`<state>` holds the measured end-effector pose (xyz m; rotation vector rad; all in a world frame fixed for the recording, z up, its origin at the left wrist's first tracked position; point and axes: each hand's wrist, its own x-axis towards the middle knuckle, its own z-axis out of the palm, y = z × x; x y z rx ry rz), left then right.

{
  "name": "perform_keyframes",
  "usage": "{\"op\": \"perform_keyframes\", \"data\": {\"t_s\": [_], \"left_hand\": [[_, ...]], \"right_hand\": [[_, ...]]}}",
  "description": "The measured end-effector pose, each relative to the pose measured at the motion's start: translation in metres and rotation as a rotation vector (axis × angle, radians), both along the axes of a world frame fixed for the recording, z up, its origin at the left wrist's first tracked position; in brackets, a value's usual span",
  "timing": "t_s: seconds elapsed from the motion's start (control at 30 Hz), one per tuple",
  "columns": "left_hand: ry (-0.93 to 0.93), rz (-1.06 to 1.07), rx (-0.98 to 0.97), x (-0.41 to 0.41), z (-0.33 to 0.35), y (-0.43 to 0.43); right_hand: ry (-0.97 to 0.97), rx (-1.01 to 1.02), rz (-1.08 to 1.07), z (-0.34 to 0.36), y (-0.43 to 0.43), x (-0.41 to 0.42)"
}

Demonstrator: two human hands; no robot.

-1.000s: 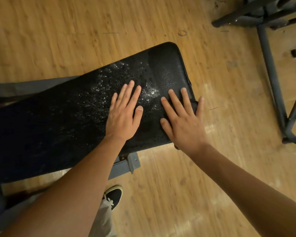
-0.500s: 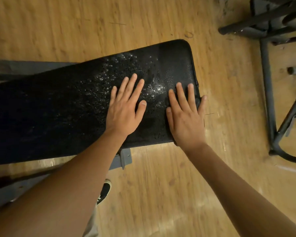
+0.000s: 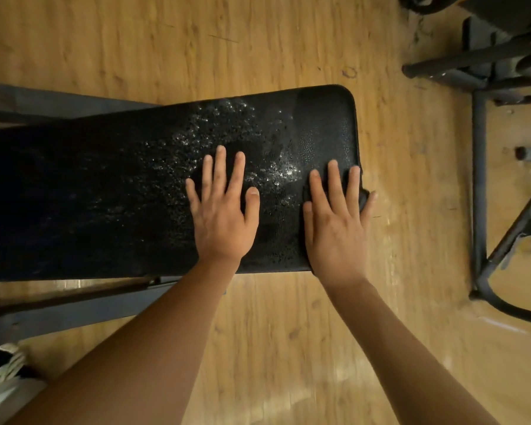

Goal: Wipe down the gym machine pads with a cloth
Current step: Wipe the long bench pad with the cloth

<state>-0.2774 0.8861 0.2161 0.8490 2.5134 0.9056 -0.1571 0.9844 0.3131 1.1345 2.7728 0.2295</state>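
While the right hand (image 3: 334, 237) presses a dark cloth (image 3: 363, 200) under straight fingers (image 3: 334, 182) at the pad's (image 3: 105, 194) end, sweep it firmly toward droplets (image 3: 221, 121) beyond the left hand's (image 3: 223, 222) flat, empty fingers.

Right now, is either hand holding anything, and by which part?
Nothing is gripped. The right hand presses flat on a dark cloth at the right end of the pad; the left hand lies flat on the pad itself.

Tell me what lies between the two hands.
Only bare pad, beaded with droplets, separates the left hand from the right hand, in the head view.
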Motion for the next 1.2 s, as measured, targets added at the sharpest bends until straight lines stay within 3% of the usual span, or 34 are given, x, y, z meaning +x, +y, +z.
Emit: {"op": "perform_keyframes", "data": {"t_s": [0.13,0.37,0.63,0.9,1.2], "left_hand": [[0.016,0.009,0.0,0.0,-0.002,0.0],[0.013,0.004,0.001,-0.001,-0.001,0.001],[0.017,0.001,-0.01,0.0,-0.001,0.001],[0.011,0.002,0.013,-0.001,-0.002,0.0],[0.025,0.005,0.009,-0.001,-0.003,0.0]], "right_hand": [[0.001,0.025,-0.01,0.001,0.025,-0.034],[-0.041,-0.005,0.041,0.003,-0.019,0.02],[0.006,0.056,0.037,-0.008,0.02,-0.048],[0.031,0.029,0.01,-0.005,-0.012,0.0],[0.093,0.086,-0.029,-0.013,0.035,-0.075]]}}
